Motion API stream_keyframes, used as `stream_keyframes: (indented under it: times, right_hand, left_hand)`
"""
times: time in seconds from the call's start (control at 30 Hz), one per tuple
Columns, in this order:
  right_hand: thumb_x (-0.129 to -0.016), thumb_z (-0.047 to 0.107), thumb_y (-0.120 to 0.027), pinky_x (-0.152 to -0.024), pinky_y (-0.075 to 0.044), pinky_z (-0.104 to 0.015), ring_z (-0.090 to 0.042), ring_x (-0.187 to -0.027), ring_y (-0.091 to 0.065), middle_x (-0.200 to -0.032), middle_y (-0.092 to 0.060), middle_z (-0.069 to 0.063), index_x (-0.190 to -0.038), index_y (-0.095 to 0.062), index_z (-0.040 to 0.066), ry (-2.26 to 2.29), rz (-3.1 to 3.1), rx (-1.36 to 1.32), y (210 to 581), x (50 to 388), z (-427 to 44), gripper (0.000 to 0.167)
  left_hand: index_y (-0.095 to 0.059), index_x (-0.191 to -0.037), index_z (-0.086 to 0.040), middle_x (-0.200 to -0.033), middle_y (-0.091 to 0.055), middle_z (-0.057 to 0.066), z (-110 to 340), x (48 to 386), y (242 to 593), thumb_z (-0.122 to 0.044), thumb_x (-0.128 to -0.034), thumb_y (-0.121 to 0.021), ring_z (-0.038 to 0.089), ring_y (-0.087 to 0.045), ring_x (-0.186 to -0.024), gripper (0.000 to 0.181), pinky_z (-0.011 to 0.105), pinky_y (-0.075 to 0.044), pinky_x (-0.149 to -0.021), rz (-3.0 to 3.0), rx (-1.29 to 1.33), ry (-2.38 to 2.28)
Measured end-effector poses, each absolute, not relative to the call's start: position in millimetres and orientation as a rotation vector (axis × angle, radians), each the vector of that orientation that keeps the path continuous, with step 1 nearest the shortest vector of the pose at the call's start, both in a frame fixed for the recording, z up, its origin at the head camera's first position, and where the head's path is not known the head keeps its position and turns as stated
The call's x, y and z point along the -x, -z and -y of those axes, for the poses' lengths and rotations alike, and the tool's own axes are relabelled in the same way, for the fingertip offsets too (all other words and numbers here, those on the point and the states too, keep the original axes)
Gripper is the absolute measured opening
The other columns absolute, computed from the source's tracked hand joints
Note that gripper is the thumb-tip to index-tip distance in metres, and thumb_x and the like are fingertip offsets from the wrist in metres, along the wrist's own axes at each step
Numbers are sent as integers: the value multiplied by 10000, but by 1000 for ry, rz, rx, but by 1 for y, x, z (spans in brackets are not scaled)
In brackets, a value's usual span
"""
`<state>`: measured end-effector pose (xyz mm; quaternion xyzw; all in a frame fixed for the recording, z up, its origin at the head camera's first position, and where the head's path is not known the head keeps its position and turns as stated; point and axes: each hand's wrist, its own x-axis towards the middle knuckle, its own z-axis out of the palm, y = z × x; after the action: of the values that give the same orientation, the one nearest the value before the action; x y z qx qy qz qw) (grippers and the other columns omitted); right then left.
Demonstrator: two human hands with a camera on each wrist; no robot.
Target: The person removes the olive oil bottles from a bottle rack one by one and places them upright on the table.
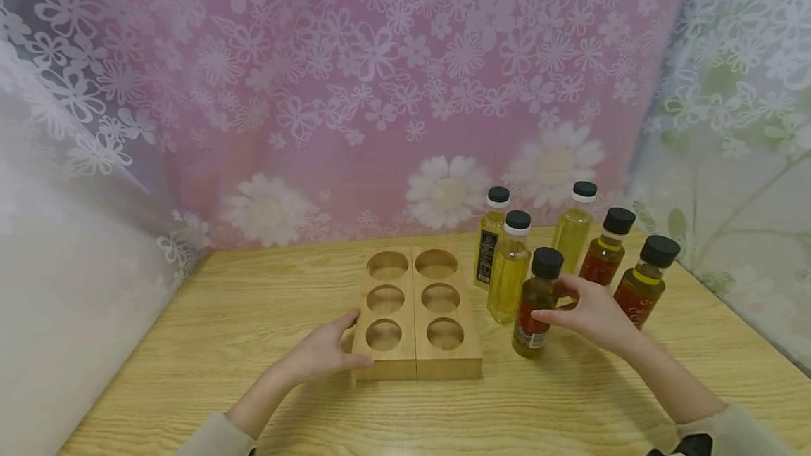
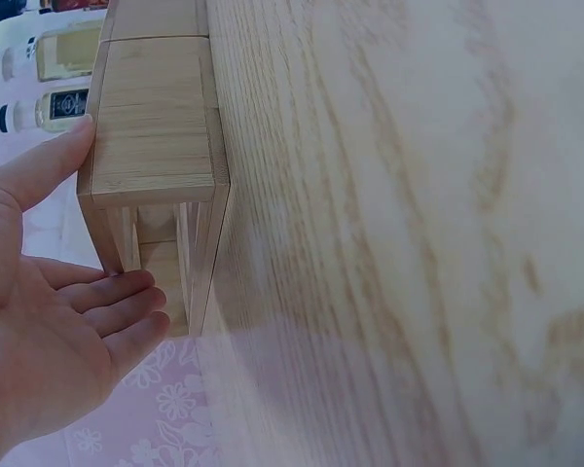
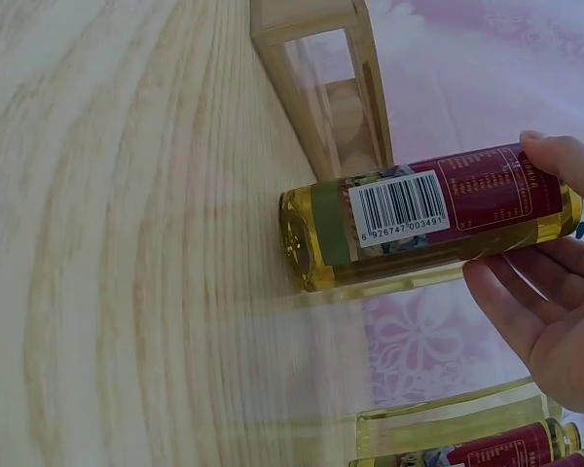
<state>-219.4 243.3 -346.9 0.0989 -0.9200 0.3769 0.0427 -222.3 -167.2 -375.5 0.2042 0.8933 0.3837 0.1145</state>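
My right hand (image 1: pixel 595 314) grips a glass oil bottle (image 3: pixel 448 209) with a red label, a barcode and a black cap, thumb on one side and fingers on the other. Its base shows in the right wrist view; whether it touches the table I cannot tell. A wooden rack (image 1: pixel 412 354) with round holes in two columns lies to the left of that bottle. At the rack's front left corner is my left hand (image 1: pixel 323 350). The left wrist view shows its thumb against the rack's edge and the other fingers extended by its open side.
Behind the held bottle stand several clear bottles of yellow oil (image 1: pixel 507 280), black-capped with white collars. Two red-label bottles (image 1: pixel 640 298) stand to the right of them. All are on the wood-grain table (image 1: pixel 266 287), in front of a pink floral curtain (image 1: pixel 355 125).
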Motion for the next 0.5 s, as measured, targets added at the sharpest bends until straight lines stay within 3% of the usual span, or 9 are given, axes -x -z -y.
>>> stream_keyframes:
  times: [0.23, 0.5]
  right_hand:
    - [-789, 351, -740, -689, -530, -388, -335, -937, -603, -1088, -603, -199, -1183, -543, -52, -1128, 2828, -319, 348, 219, -243, 597]
    - [-827, 339, -704, -775, -516, -455, -440, -1058, -546, -1258, -468, -324, -1307, -412, -114, -1201, 2864, -362, 348, 221, -246, 722]
  left_hand:
    - [-192, -1427, 108, -1418, -324, 274, 167, 221, 375, -366, -767, -755, 399, -334, -1287, 989, 543, -290, -1018, -2622, -594, -1123]
    - [-193, -1434, 92, -1435, -305, 259, 167, 222, 378, -374, -768, -752, 388, -315, -1302, 986, 539, -282, -1025, -2626, -593, -1126]
